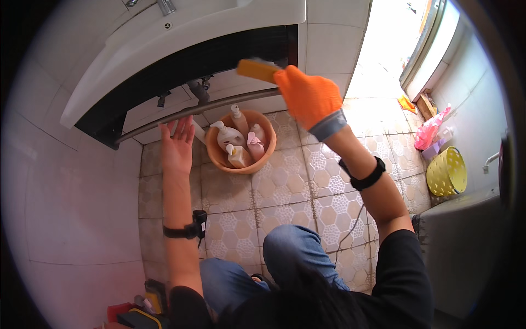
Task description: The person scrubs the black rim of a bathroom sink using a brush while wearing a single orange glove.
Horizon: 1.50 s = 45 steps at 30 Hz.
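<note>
upper middle, the gloved right hand (311, 96) grips a yellow brush (256, 71); left of centre, the left hand (177, 151) has outstretched fingers at a metal bar (241, 99)

The orange-gloved right hand (311, 97) gripped a yellow tool (256, 71) near the far sink (263, 15). The bare left hand (177, 145) reached palm-up to a metal rail (230, 101), left of a tub (241, 170) of bottles (255, 146).
</note>
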Tool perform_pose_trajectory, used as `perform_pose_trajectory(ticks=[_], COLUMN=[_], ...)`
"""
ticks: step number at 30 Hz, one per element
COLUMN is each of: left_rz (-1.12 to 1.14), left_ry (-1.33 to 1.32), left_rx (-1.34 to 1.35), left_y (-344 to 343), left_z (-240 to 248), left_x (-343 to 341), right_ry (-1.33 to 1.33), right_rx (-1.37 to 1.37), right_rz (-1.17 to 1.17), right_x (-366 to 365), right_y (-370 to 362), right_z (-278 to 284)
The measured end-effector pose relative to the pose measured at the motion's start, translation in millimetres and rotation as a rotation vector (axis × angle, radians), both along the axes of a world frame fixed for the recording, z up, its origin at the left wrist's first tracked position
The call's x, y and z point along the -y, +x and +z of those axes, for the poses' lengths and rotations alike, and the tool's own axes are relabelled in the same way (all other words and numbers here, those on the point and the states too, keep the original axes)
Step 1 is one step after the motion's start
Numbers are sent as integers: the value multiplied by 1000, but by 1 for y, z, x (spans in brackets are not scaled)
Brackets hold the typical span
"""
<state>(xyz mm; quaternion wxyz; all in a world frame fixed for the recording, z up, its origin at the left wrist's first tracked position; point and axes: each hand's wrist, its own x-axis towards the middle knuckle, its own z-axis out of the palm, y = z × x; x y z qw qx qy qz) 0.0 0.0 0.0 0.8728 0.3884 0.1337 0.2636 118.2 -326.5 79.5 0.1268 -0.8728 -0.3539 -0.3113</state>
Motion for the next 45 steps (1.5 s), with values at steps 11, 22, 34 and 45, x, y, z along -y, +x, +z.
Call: perform_pose_trajectory(ticks=[11,22,34,45], left_rz=[-204,-236,-284,-343], left_ry=[-341,-437,-435,-442], left_rx=[15,-1,118,167], left_y=[-14,-16,-16,-21], left_z=[37,38,33,30], left_x=[0,-9,-12,-15], right_ry=[111,46,-194,-227], right_rx=[203,382,481,621], right_rz=[-41,-95,-37,-41], right_x=[36,57,51,0], right_y=[10,22,27,12], right_z=[16,44,85,87])
